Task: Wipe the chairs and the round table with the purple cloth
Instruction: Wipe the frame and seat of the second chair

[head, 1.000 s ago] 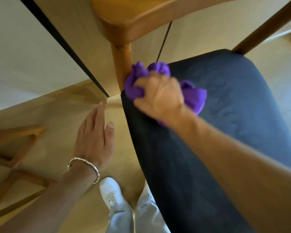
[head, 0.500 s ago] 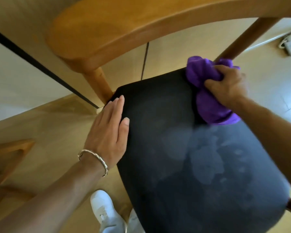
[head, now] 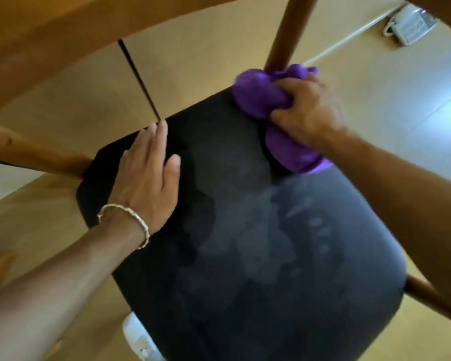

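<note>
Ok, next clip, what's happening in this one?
A person is wiping a chair. The right hand clutches a bunched purple cloth at the back corner of the dark seat cushion, right at the base of a wooden back post. The left hand, with a bracelet on the wrist, lies flat on the seat's other back corner, seemingly steadying it. Paler smeared patches show across the middle of the cushion. The round table is not in view.

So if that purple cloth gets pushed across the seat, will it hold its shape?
Probably not: the purple cloth is bunched into soft folds in the right hand, so it looks floppy. It likely drags on the seat rather than slipping.
</note>
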